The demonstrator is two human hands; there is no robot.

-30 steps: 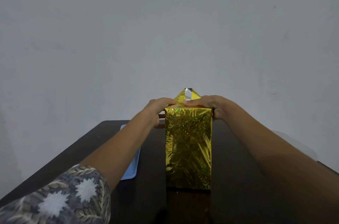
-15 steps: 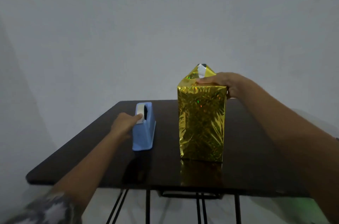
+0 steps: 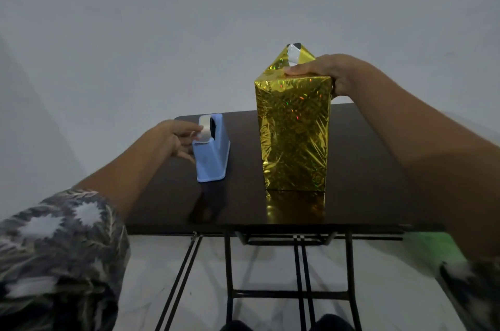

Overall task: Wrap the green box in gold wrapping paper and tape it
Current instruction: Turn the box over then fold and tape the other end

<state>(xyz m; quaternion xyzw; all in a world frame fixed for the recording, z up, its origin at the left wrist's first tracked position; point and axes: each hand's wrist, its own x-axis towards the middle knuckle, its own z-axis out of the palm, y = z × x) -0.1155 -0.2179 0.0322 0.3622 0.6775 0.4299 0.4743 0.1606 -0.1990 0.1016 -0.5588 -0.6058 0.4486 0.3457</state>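
Observation:
The box (image 3: 293,135) stands upright on the dark table (image 3: 365,190), fully covered in shiny gold wrapping paper. A triangular paper flap (image 3: 293,58) sticks up at its top, showing a silver underside. My right hand (image 3: 324,70) presses on the box's top edge, thumb down the far right side, holding the folds flat. To the left stands a blue tape dispenser (image 3: 212,154) with a roll of clear tape. My left hand (image 3: 178,138) is at the dispenser's near end, fingertips pinching the tape end by the cutter.
The table has thin black metal legs (image 3: 228,271) over a pale floor. A plain grey wall is behind. Something green (image 3: 430,246) lies low at the right, past the table's edge.
My left hand left the box top and went to the tape dispenser, now pinching the tape end. The camera pulled back and up. My right hand stays on the box top.

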